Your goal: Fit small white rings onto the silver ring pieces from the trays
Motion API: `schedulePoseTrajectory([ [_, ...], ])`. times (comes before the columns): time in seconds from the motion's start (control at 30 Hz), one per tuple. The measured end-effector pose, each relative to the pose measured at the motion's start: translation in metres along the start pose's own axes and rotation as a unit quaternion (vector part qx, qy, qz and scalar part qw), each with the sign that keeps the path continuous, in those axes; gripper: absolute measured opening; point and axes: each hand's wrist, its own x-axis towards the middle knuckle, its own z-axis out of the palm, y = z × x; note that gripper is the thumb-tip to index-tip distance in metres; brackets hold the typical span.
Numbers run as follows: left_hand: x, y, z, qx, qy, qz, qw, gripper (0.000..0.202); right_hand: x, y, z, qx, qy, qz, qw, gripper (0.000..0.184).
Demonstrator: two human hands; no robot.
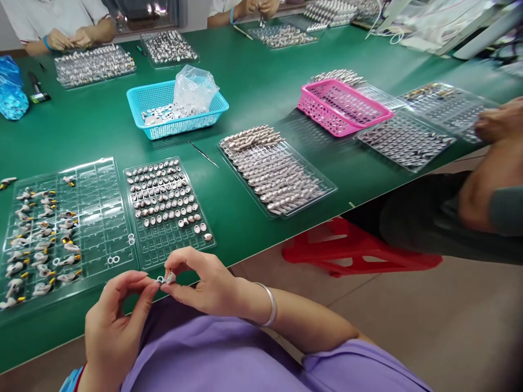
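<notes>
Just off the table's front edge, my left hand (116,316) pinches a small white ring (159,280) between thumb and forefinger. My right hand (202,277) holds a small white earbud part (170,278) in its fingertips, right beside the ring; whether the two touch is too small to tell. Beyond my hands lies a clear tray (163,253) with rows of white oval earbud shells. Left of it, a larger clear tray (98,218) carries several white earbud pieces (43,256) with yellow ends, and a few loose white rings (113,260).
A blue basket (183,128) with white parts and a plastic bag stands farther back. Tweezers (203,153) lie near a tray of stacked white stems (281,174). A pink basket (343,122) is at right, near a co-worker's hand (500,120) and a red stool (359,250).
</notes>
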Motion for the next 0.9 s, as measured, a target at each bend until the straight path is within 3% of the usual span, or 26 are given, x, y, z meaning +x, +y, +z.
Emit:
schedulePoseTrajectory([
  [0.17, -0.0069, -0.0007, 0.0023, 0.121, 0.046, 0.121, 0.984, 0.02, 0.0001, -0.0045, -0.0017, -0.085, 0.004, -0.031, 0.996, 0.004],
  [0.3, -0.0056, 0.0036, 0.0035, 0.168, 0.045, 0.202, 0.964, 0.018, 0.0003, -0.0065, -0.0017, -0.114, -0.005, -0.054, 0.992, 0.003],
  [0.4, -0.0047, 0.0037, 0.0036, 0.182, 0.041, 0.219, 0.958, 0.018, -0.0007, -0.0072, -0.0001, -0.134, 0.007, -0.064, 0.989, 0.013],
  [0.6, -0.0056, 0.0007, 0.002, 0.165, 0.025, 0.232, 0.958, 0.023, 0.0006, -0.0089, 0.0005, -0.157, 0.008, -0.087, 0.984, 0.008],
  [0.9, -0.0063, -0.0017, 0.0042, 0.172, 0.031, 0.241, 0.955, 0.03, 0.0022, -0.0089, 0.0011, -0.219, 0.013, -0.13, 0.967, 0.025],
])
